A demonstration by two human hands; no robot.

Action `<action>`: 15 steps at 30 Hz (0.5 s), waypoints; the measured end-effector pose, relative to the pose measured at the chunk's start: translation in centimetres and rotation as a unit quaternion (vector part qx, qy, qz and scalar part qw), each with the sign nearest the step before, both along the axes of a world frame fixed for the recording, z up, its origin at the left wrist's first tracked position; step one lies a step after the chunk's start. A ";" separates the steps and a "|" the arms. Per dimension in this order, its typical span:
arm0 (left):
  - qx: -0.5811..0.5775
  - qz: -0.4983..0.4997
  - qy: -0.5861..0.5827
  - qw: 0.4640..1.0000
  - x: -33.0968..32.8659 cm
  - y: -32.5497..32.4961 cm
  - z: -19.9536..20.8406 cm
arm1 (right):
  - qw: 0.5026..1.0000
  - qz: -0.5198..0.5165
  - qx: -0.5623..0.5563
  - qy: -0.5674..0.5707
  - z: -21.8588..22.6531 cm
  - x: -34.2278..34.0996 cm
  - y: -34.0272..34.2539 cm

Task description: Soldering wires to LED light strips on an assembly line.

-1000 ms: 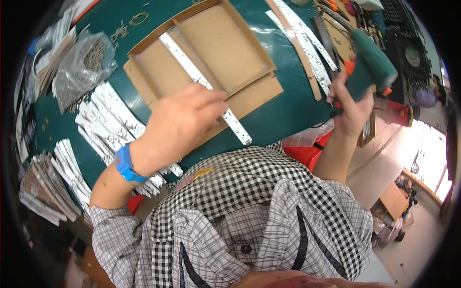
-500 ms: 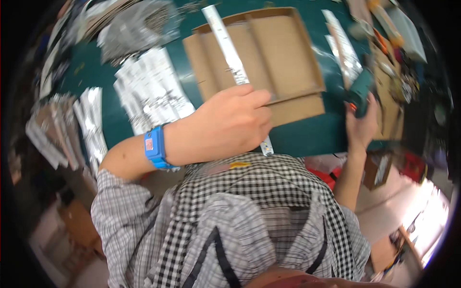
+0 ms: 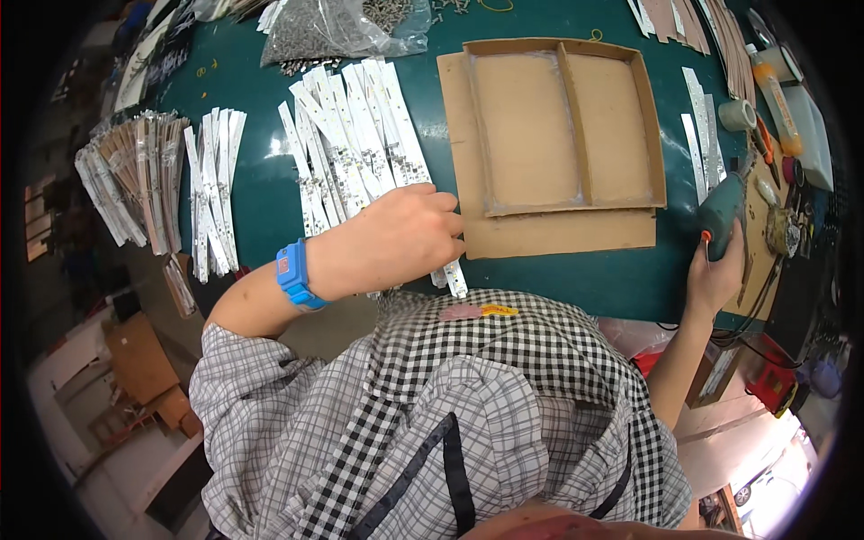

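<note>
My left hand (image 3: 396, 238), with a blue wristband, is closed on the near end of a white LED strip (image 3: 450, 274) at the front of a fanned pile of such strips (image 3: 351, 144) on the green table (image 3: 558, 279). To its right lies a shallow cardboard tray (image 3: 562, 121) with two compartments, both bare. My right hand (image 3: 715, 270) grips a green power screwdriver (image 3: 723, 209) at the table's right edge, beside the tray.
More strip bundles (image 3: 211, 189) and wrapped packs (image 3: 126, 184) lie at the left. A clear bag of screws (image 3: 333, 27) sits at the back. A tape roll (image 3: 738, 114), a glue bottle (image 3: 776, 85) and loose strips (image 3: 702, 126) are at the right.
My left hand has carried the strip off the cardboard tray and over to the strip pile at its left. The tray now lies bare. My right hand still holds the screwdriver.
</note>
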State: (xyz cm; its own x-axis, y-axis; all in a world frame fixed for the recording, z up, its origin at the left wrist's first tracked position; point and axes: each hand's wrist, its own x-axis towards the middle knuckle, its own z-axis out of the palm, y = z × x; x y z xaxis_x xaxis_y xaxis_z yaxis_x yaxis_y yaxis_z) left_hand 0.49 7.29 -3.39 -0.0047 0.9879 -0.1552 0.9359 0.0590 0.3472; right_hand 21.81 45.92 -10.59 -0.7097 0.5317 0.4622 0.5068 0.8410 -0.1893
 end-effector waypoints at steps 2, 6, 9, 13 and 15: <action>-0.003 0.007 -0.004 1.000 0.0 -0.2 -0.6 | 1.000 -0.010 0.017 0.010 0.0 0.1 0.1; 0.002 0.014 0.002 1.000 -0.4 -0.4 -0.7 | 0.981 -0.052 -0.160 0.094 1.3 0.7 -1.2; -0.008 0.024 0.002 1.000 -0.6 -0.6 -0.4 | 0.938 0.041 -0.285 0.194 2.6 0.4 -2.6; -0.034 0.032 0.004 0.999 -0.7 -0.6 0.2 | 0.824 0.036 -0.490 0.284 5.1 -1.3 -8.0; -0.048 0.030 0.004 0.998 -0.7 -0.6 0.3 | 0.793 0.063 -0.540 0.275 5.0 -1.7 -9.7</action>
